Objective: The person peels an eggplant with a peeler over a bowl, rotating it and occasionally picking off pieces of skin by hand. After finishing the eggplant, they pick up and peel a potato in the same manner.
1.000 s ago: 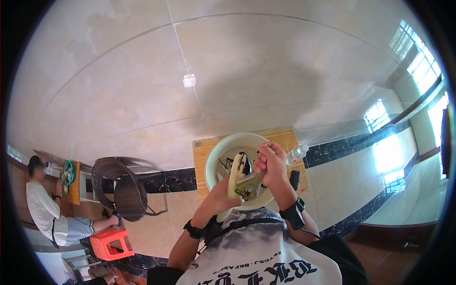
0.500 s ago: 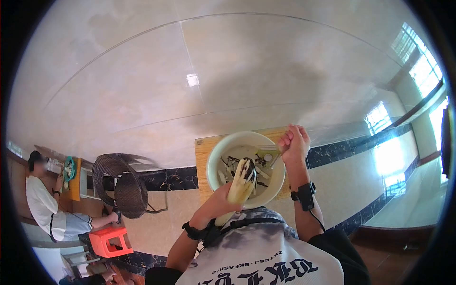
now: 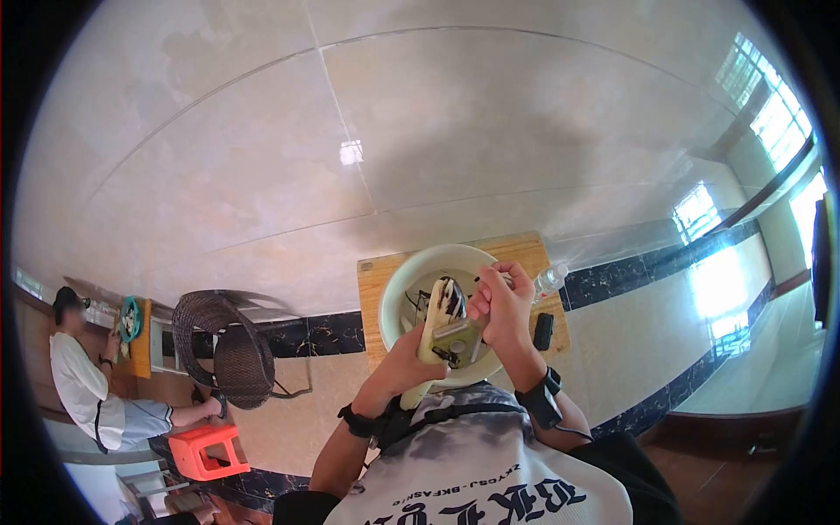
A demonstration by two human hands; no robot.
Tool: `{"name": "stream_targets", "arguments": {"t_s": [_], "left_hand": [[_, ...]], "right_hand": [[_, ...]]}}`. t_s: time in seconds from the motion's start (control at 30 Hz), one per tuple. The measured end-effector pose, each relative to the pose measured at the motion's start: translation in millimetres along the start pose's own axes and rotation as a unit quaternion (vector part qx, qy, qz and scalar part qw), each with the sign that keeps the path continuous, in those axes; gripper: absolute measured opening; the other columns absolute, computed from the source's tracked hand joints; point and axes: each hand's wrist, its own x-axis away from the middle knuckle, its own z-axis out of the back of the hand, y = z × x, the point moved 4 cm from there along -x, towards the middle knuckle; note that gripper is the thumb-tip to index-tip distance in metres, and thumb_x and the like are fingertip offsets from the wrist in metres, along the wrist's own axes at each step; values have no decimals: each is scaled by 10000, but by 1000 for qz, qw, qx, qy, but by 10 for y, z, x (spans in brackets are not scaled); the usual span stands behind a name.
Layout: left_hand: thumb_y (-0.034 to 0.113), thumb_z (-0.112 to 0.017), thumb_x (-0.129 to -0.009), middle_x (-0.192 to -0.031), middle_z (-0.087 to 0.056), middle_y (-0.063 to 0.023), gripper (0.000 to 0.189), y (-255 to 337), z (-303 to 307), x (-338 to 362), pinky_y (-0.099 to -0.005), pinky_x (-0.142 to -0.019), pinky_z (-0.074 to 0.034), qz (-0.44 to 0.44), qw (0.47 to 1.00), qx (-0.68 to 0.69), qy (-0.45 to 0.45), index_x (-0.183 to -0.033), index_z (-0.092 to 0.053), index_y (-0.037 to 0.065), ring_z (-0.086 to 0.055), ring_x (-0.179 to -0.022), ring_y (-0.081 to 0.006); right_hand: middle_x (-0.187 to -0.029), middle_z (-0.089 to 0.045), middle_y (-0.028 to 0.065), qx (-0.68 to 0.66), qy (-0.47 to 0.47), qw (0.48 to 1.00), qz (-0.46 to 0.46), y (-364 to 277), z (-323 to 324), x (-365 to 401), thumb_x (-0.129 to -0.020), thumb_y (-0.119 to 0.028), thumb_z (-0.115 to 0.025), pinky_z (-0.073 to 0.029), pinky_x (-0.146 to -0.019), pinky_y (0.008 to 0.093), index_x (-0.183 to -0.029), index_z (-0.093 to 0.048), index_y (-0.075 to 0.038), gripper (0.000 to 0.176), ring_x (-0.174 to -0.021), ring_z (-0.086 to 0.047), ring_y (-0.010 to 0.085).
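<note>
My left hand (image 3: 398,366) is wrapped round a long, mostly peeled eggplant (image 3: 435,350), pale with dark skin left near its far end. It is held tilted over a white basin (image 3: 391,293). My right hand (image 3: 507,308) is closed on a peeler (image 3: 457,339) with a wide, greenish metallic blade. That blade lies at the side of the eggplant, close to my left fingers; whether it touches cannot be made out. Dark and pale strips of peel (image 3: 415,299) lie in the basin, partly hidden behind the eggplant and my hands.
The basin stands on a wooden table (image 3: 372,302) against a tiled wall. At its right are a clear bottle (image 3: 549,280) and a black phone-like object (image 3: 543,332). Leftward are a wicker chair (image 3: 241,367), a red stool (image 3: 208,451) and a seated person (image 3: 87,376) at another table.
My right hand has come down and left with the peeler, from the basin's right rim to the eggplant. The bottle and the black object now show. My left hand keeps its hold.
</note>
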Motion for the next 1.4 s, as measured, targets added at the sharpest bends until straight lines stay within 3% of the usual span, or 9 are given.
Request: {"name": "stream_targets", "arguments": {"t_s": [0.17,0.37,0.57,0.67,0.73,0.9,1.0,1.2,1.4], "left_hand": [[36,-791,-715,-1268,-664,-108,778,-139,23,-22,-341,-1031,-498,-19,1000,-5,3,-1445,-524,13,-632,-1156,-212],[58,-803,-706,-1293,-653,-112,808,-284,68,81,-353,-1048,-487,-20,999,-20,-18,-1458,-511,9,-621,-1180,-217],[123,-834,-711,-1291,-659,-148,807,-311,98,61,-374,-1042,-495,-6,999,-35,13,-1439,-509,1,-636,-1173,-248],[137,-840,-718,-1275,-663,-157,790,-402,190,56,-380,-1030,-503,-3,998,-30,52,-1423,-514,-6,-643,-1158,-257],[133,-842,-718,-1261,-666,-161,781,-345,204,51,-382,-1022,-506,5,995,-62,76,-1414,-517,-10,-649,-1144,-263],[102,-838,-701,-1229,-674,-165,770,-222,123,-12,-381,-1014,-509,-3,1000,-3,28,-1397,-526,-6,-656,-1122,-278],[90,-833,-695,-1210,-681,-162,765,-78,46,-3,-381,-1013,-511,-4,999,-50,12,-1390,-529,-5,-657,-1119,-276],[85,-833,-680,-1197,-695,-165,770,-129,20,13,-385,-1016,-512,-45,995,-81,38,-1389,-542,5,-666,-1110,-277],[104,-824,-678,-1150,-706,-188,764,-98,121,91,-388,-972,-530,-64,993,-92,47,-1382,-545,2,-688,-1060,-295]], "right_hand": [[-634,-457,15,13,-11,999,50,-9,15,24,-970,-50,-657,-391,-404,305,-972,-503,-79,157,-460,-439,117],[-640,-473,18,5,50,989,136,-285,193,-282,-963,-43,-651,-407,-425,299,-937,-513,-61,142,-476,-463,123],[-629,-435,3,-58,40,996,63,-377,294,-493,-954,-42,-666,-400,-444,319,-890,-496,-104,193,-489,-424,121],[-625,-434,4,-82,46,991,92,-375,358,-425,-956,-35,-662,-390,-437,320,-899,-506,-99,178,-482,-428,126],[-622,-431,5,-57,21,997,46,-279,292,-292,-958,-30,-657,-384,-432,321,-910,-512,-92,164,-472,-426,130],[-606,-420,5,-22,-40,997,-59,-81,33,-38,-966,-27,-648,-387,-421,321,-961,-508,-67,146,-447,-420,134],[-618,-429,-3,-6,-43,998,-52,-14,-17,-24,-967,-24,-653,-365,-397,300,-949,-510,-91,158,-440,-406,110],[-621,-443,6,50,-25,997,51,-84,-107,97,-985,-33,-634,-388,-396,306,-960,-492,-73,150,-441,-420,113],[-620,-445,3,34,-20,998,49,-57,-99,86,-989,-34,-624,-388,-391,298,-959,-500,-77,135,-442,-433,108]]}}
